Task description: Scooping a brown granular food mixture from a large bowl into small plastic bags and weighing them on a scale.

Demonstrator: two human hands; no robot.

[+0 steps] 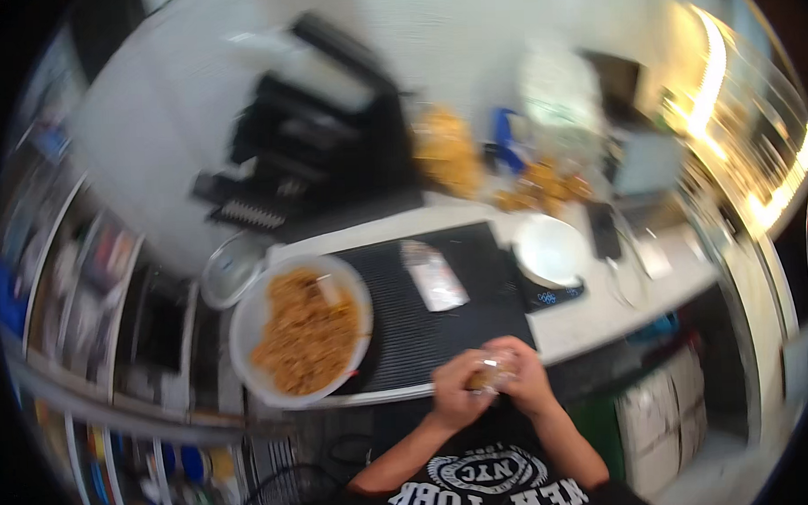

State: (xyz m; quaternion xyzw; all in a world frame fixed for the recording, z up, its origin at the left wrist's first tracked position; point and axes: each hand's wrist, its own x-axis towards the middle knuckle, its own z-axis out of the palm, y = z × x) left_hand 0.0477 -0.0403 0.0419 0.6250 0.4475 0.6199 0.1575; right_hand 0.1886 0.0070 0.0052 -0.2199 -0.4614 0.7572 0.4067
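My left hand (457, 392) and my right hand (527, 375) meet close to my body at the front edge of the counter. Between them they grip a small clear plastic bag (490, 375) with brownish food inside. Beyond the hands, a flat clear packet (437, 278) lies on the black ribbed mat (393, 319). To the left stands a large white bowl (242, 365) filled with orange-brown crumbly food (300, 336), with a small pale piece resting on it. A white bowl (549, 251) sits on a black digital scale (546, 299) to the right.
Behind the mat stands a black machine (346, 134). Orange-filled clear bags (446, 151) and smaller packets (545, 184) are at the back. A glass bowl (230, 272) is behind the large bowl. A dark phone-like object (603, 229) and a cable (628, 271) lie at right.
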